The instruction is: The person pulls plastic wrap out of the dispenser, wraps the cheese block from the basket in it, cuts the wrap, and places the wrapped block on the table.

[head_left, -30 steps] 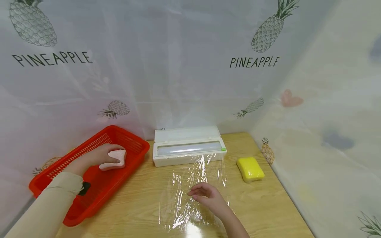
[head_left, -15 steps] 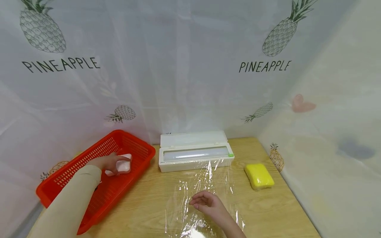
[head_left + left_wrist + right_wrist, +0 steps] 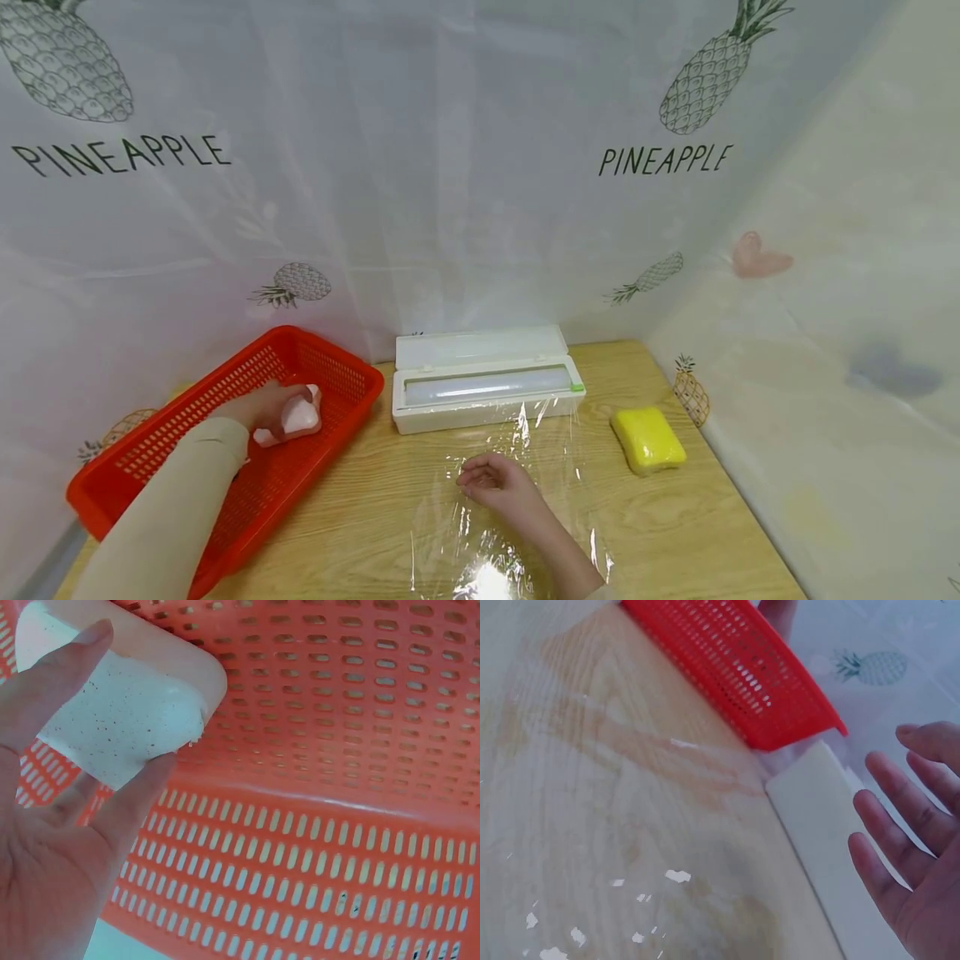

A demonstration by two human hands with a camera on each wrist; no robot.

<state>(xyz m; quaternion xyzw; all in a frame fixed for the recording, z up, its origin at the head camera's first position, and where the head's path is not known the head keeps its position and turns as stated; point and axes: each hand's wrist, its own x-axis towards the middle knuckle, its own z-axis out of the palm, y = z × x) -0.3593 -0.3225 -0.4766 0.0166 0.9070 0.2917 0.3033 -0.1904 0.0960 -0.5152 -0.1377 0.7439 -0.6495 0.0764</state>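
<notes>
A pale pink, bone-shaped sponge [image 3: 302,414] is inside the red basket [image 3: 341,417]; my left hand [image 3: 258,410] grips it from its left side. In the left wrist view, thumb and fingers lie on opposite sides of the sponge [image 3: 120,712], whose surface is speckled with pores. My right hand [image 3: 506,492] hovers over the table with loosely bent fingers and nothing in them. Beneath it stretches clear cling film [image 3: 480,537], drawn from the roll in a white dispenser box [image 3: 487,416] with its lid up.
A yellow sponge [image 3: 648,439], with a shiny clear wrapping, lies at the right of the wooden table [image 3: 697,517]. Behind the dispenser hangs a pineapple-print curtain [image 3: 450,183]. The basket's raised rim surrounds my left hand.
My left hand has shifted on the pink sponge, which stays inside the basket. The right hand has moved slightly toward the dispenser. The head view has swayed a little.
</notes>
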